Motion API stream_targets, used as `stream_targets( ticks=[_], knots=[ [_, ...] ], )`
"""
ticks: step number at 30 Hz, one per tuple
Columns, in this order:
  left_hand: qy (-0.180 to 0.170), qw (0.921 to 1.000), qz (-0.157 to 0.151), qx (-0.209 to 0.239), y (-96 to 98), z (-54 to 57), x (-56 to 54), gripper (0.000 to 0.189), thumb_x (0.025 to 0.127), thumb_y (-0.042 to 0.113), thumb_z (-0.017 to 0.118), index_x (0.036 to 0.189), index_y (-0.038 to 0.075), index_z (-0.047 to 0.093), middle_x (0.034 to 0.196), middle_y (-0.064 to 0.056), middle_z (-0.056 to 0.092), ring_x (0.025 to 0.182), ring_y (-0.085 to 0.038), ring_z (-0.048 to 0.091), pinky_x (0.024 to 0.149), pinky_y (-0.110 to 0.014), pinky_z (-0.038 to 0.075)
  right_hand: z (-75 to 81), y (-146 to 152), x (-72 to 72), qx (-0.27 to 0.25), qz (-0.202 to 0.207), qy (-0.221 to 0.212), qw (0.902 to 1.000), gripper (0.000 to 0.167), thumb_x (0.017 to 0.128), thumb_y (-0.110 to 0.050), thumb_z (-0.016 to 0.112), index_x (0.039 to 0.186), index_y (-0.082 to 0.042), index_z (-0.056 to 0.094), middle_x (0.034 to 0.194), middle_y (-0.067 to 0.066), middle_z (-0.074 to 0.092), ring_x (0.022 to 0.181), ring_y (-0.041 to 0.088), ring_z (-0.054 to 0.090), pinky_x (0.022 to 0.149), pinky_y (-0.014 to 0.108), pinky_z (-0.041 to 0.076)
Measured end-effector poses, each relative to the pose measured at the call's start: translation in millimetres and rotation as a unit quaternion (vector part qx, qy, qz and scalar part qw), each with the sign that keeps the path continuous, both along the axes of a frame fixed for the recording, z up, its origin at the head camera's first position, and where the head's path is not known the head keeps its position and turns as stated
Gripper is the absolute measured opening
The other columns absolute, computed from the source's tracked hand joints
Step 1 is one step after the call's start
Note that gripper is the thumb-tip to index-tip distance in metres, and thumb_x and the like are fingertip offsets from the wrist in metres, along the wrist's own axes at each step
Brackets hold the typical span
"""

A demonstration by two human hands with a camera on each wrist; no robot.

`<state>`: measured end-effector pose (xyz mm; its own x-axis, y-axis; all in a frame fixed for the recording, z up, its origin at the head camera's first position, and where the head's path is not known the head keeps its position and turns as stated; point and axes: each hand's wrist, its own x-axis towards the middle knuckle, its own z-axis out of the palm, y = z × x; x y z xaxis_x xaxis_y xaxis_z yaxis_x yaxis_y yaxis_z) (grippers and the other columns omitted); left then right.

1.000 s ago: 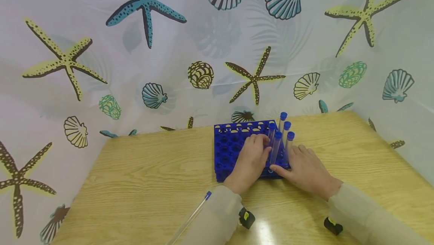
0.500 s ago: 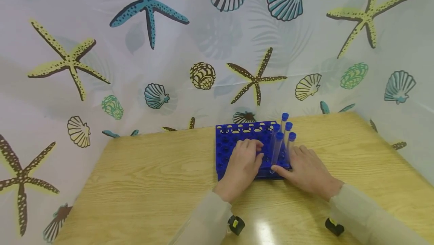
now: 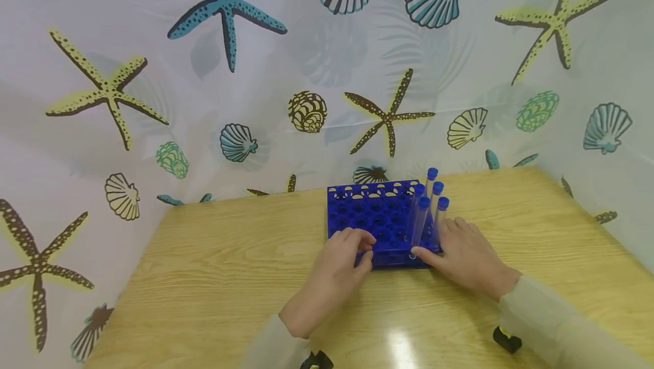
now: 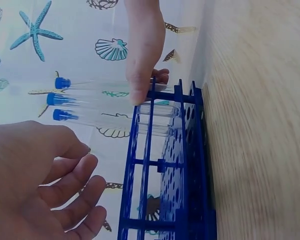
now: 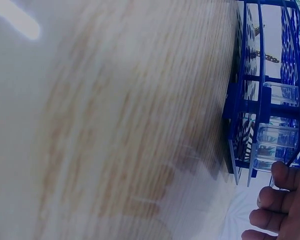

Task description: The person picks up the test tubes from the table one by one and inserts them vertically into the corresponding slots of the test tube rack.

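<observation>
A blue test tube rack (image 3: 393,259) stands on the table, with several clear, blue-capped test tubes (image 3: 420,224) upright at its right end. My right hand (image 3: 467,252) grips that end, its thumb on the front corner and the other fingers round the side. In the right wrist view the fingers (image 5: 277,205) curl beside the tube bottoms. My left hand (image 3: 337,261) hovers before the rack's front left part, fingers loosely bent. The left wrist view shows this left hand (image 4: 55,185) holding nothing, apart from the rack (image 4: 205,190).
The wooden table (image 3: 219,267) reaches back to a patterned curtain (image 3: 265,62) with starfish and shells. Black straps, one a wrist strap (image 3: 507,339), sit below the sleeves.
My left hand has drawn away from the tubes, moving left and toward me. The capped tube seen lying by the left sleeve is now out of sight. My right hand stays at the rack.
</observation>
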<state>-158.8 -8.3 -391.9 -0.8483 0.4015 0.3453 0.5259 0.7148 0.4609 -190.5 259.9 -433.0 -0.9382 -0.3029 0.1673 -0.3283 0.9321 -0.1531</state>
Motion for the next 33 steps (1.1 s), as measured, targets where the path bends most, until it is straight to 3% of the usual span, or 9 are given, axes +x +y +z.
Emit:
stream_targets(
  ticks=[5,8,12,17,22,28,33],
  knots=[
    [-0.03,0.9993,-0.01,0.021,-14.5,-0.5,8.1,0.013,0.093,0.01,0.065,0.106,0.009,0.066,0.097,0.0,0.066,0.09,-0.013,0.063,0.08,-0.023,0.052,0.5,0.2,0.4,0.001,0.001,-0.002,1.0,0.091,0.093,-0.07,0.046,0.136,0.01,0.047,0.111,0.02,0.064,0.107,0.039,0.057,0.091,0.058,0.043],
    [-0.074,0.9961,-0.016,0.045,-24.4,-1.0,13.9,0.013,0.092,0.007,0.065,0.105,0.008,0.065,0.098,-0.001,0.065,0.088,-0.013,0.061,0.08,-0.024,0.053,0.7,0.5,1.2,0.001,0.002,-0.004,1.0,0.091,0.093,-0.07,0.046,0.136,0.01,0.047,0.11,0.019,0.064,0.106,0.038,0.056,0.091,0.057,0.043],
    [-0.139,0.9881,-0.012,0.063,-40.4,-2.6,21.9,0.014,0.092,0.007,0.064,0.107,0.008,0.064,0.101,-0.001,0.064,0.091,-0.014,0.059,0.081,-0.029,0.053,1.0,0.2,1.6,-0.001,0.002,-0.003,1.0,0.091,0.093,-0.07,0.046,0.135,0.01,0.047,0.107,0.017,0.063,0.104,0.037,0.056,0.091,0.056,0.043],
    [-0.18,0.9815,0.016,0.064,-63.7,-6.6,28.6,0.018,0.093,0.011,0.063,0.111,0.008,0.063,0.105,-0.003,0.064,0.092,-0.015,0.057,0.072,-0.025,0.049,0.2,0.0,0.4,-0.002,0.001,-0.002,1.0,0.093,0.093,-0.071,0.044,0.138,0.011,0.045,0.111,0.02,0.063,0.107,0.038,0.056,0.093,0.057,0.042],
    [-0.243,0.966,0.029,0.083,-88.7,-12.1,33.1,0.023,0.096,0.014,0.062,0.117,0.005,0.061,0.111,-0.009,0.064,0.094,-0.016,0.057,0.071,-0.025,0.049,-1.8,0.1,-0.4,-0.003,0.001,-0.004,1.0,0.092,0.093,-0.072,0.044,0.136,0.01,0.047,0.109,0.019,0.063,0.106,0.038,0.056,0.092,0.057,0.042],
    [-0.288,0.9538,0.04,0.078,-112.8,-15.2,38.3,0.028,0.095,0.017,0.063,0.117,0.001,0.06,0.11,-0.01,0.065,0.092,-0.017,0.061,0.073,-0.029,0.051,-1.9,0.4,0.4,-0.004,0.001,-0.005,1.0,0.093,0.093,-0.072,0.044,0.137,0.01,0.047,0.109,0.019,0.063,0.106,0.038,0.056,0.092,0.057,0.042],
    [-0.319,0.9451,0.064,0.031,-127.2,-14.4,41.7,0.025,0.094,0.021,0.065,0.11,0.003,0.062,0.1,-0.005,0.066,0.091,-0.018,0.063,0.077,-0.037,0.053,-1.2,0.5,0.9,-0.001,-0.002,-0.004,1.0,0.092,0.093,-0.072,0.044,0.134,0.01,0.049,0.106,0.018,0.063,0.104,0.037,0.056,0.09,0.057,0.043]
  ],
)
